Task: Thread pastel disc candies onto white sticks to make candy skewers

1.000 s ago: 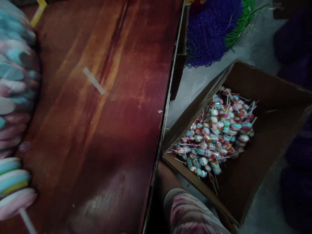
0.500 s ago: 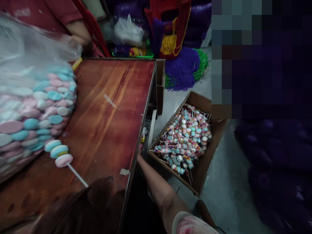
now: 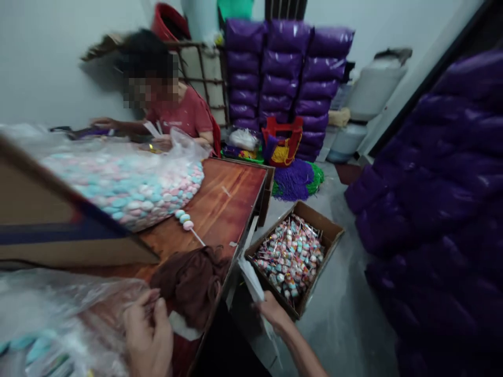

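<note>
At the lower left, my left hand (image 3: 151, 330) has its fingers curled at the edge of a clear plastic bag (image 3: 98, 309), with some blue candies inside. Out beyond the table's side, my right hand (image 3: 271, 310) grips a thin white sheet (image 3: 253, 280), blurred; whether it is paper or plastic I cannot tell. A stick of marshmallows (image 3: 184, 220), blue and pink, lies on the wooden table (image 3: 231, 178) past a crumpled brown cloth (image 3: 192, 285). Behind it rests a large clear bag of marshmallows (image 3: 145, 196).
A cardboard box (image 3: 334, 230) full of wrapped marshmallow sticks stands on the floor to the right. Another person (image 3: 184, 115) sits across the table. Cardboard (image 3: 58, 209) juts in at left. Purple packs (image 3: 424, 209) are piled at right, others (image 3: 285, 73) behind.
The view has swung up and widened. My right hand has come up from beside the table with the white sheet in it. My left hand and the nearer bag have come into view.
</note>
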The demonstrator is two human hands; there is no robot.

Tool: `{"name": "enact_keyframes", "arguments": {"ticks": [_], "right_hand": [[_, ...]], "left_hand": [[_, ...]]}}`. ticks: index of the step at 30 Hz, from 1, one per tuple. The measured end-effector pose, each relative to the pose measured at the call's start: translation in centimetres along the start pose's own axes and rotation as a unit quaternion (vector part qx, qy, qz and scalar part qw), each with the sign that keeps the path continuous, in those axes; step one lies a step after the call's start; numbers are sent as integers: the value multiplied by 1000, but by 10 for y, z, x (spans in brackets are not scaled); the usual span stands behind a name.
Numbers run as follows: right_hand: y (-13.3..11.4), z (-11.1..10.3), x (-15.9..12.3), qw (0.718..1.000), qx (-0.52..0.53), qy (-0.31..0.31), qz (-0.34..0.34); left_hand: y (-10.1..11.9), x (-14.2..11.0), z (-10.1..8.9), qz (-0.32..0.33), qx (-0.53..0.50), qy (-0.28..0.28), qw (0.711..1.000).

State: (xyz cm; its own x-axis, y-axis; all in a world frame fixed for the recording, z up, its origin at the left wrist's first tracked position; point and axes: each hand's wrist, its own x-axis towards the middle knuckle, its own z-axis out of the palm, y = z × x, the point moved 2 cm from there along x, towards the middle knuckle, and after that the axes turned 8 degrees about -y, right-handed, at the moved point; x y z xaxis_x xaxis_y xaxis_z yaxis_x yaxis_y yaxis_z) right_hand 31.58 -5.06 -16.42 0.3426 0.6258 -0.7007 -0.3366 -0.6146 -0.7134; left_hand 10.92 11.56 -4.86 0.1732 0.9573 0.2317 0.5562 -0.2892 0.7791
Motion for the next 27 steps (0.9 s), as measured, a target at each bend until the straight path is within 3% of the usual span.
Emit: {"name": "enact_keyframes", "arguments": {"ticks": [2,4,6,8,12,16,19,22,27], "right_hand": [[-10,-18,-36,1000,0,7,-23],[-33,-28,-71,997,8,-1,-77],[-66,-21,-103,976,70,-56,-197],[-99,3,-130,949,44,-113,-292],[-142,85,-157,894,-54,-187,-403],[-149,166,-156,850,-68,-252,-458],[-139,201,-143,838,-62,-268,-471],[-122,213,-124,849,-61,-252,-461],[-100,212,-101,860,-64,-250,-439]], "left_hand": [[10,-9,-3,-1,-52,-10,999],[29,-20,-9,-20,-113,-66,991],[53,-34,-19,-33,-190,-143,971],[78,-45,-34,-23,-267,-187,945],[105,-52,-73,9,-368,-153,917],[101,-44,-115,31,-381,-116,917],[86,-39,-133,46,-382,-107,917],[64,-39,-128,49,-392,-116,911],[34,-47,-98,40,-398,-140,906]]}}
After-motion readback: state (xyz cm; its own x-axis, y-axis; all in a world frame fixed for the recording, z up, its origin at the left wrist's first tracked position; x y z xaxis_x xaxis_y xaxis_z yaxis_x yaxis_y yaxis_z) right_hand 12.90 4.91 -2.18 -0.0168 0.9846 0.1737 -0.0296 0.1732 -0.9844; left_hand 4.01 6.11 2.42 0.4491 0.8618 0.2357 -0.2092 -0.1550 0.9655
